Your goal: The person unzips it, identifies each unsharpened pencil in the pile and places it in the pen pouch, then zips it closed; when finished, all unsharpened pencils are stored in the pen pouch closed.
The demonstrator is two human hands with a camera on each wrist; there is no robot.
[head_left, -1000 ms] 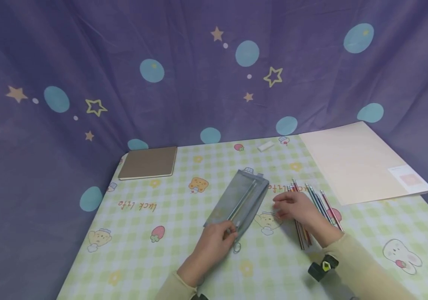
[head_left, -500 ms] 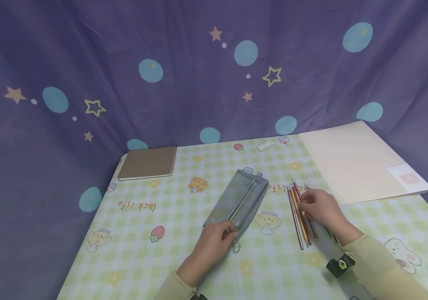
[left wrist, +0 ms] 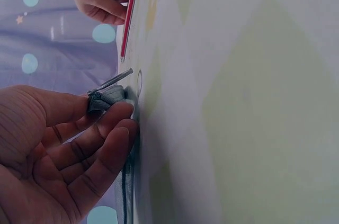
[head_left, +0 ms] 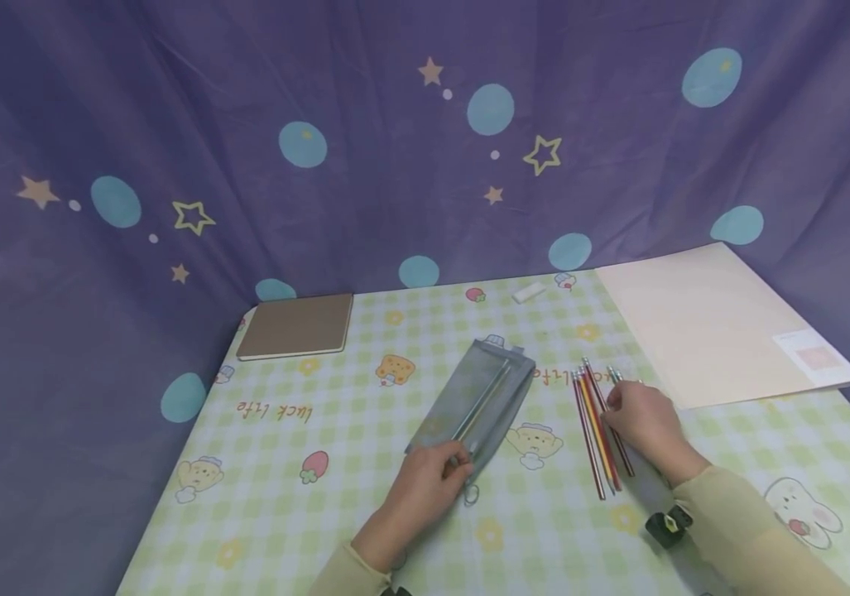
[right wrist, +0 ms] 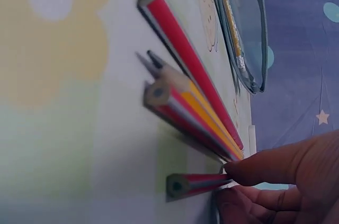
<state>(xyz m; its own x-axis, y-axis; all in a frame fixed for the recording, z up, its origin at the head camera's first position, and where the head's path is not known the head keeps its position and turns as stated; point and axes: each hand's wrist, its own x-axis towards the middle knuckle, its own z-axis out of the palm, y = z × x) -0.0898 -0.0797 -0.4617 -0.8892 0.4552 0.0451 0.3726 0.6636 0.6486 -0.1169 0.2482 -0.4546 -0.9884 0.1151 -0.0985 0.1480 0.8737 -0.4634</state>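
A translucent grey zip pencil case point(head_left: 447, 393) lies slanted at the middle of the table, and a pencil point(head_left: 482, 403) shows through it. My left hand point(head_left: 420, 484) pinches the case's near end; in the left wrist view a metal zip pull point(left wrist: 112, 81) sticks out by the thumb. To the right, several red and yellow pencils point(head_left: 594, 443) lie side by side. My right hand point(head_left: 644, 422) is over their right side, thumb and fingertips pinching a red-striped pencil point(right wrist: 198, 182). Other pencils point(head_left: 614, 374) are mostly hidden behind that hand.
A brown notebook point(head_left: 296, 325) lies at the back left. At the back edge sits a white eraser point(head_left: 529, 292). A large cream sheet point(head_left: 708, 323) with a small label covers the back right. The cloth point(head_left: 246, 497) is green-checked; a purple curtain point(head_left: 395, 207) hangs behind.
My right hand has moved right from beside the case to the pencils and come down onto one, uncovering the red and yellow ones. The left hand and the case stay put.
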